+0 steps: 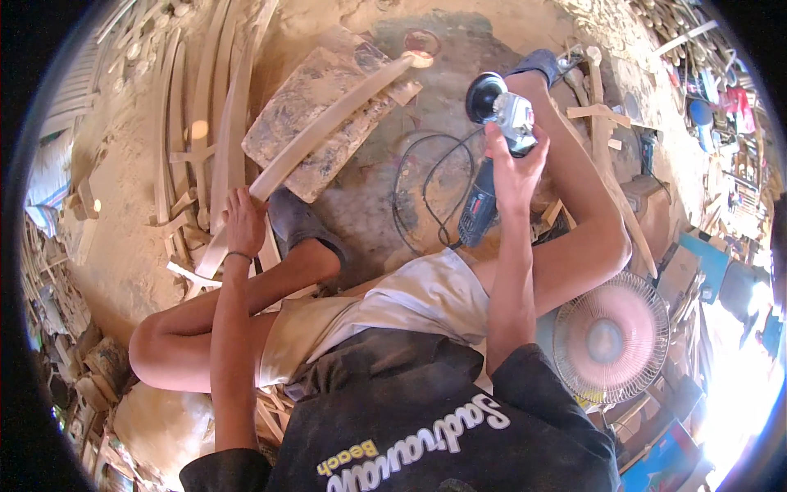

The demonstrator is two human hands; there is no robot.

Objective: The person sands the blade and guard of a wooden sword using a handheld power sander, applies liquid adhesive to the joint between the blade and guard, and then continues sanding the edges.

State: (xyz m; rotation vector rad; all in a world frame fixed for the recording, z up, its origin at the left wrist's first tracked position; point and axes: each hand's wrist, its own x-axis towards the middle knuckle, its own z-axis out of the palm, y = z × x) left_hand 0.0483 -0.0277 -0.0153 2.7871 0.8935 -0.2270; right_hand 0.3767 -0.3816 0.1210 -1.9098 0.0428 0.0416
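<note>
My left hand (244, 220) is closed around a long, slightly curved piece of wood (328, 123), shaped like a blade. The piece lies slanted across a worn, dusty block (283, 102), its far end reaching past the block's edge. In my right hand (520, 168) is an angle grinder (479, 211), gripped near its metal head. The grinder's round black disc (486, 97) faces up and to the left, apart from the wood. Its dark cable (397, 184) loops over the floor between my legs. Whether the disc spins cannot be told.
Several long wooden strips (176, 107) lie on the sandy ground at the left. A caged fan (611, 338) stands close by my right knee. My left foot wears a dark clog (299, 221) beside the block. Wood offcuts (602, 115) lie beyond my right leg.
</note>
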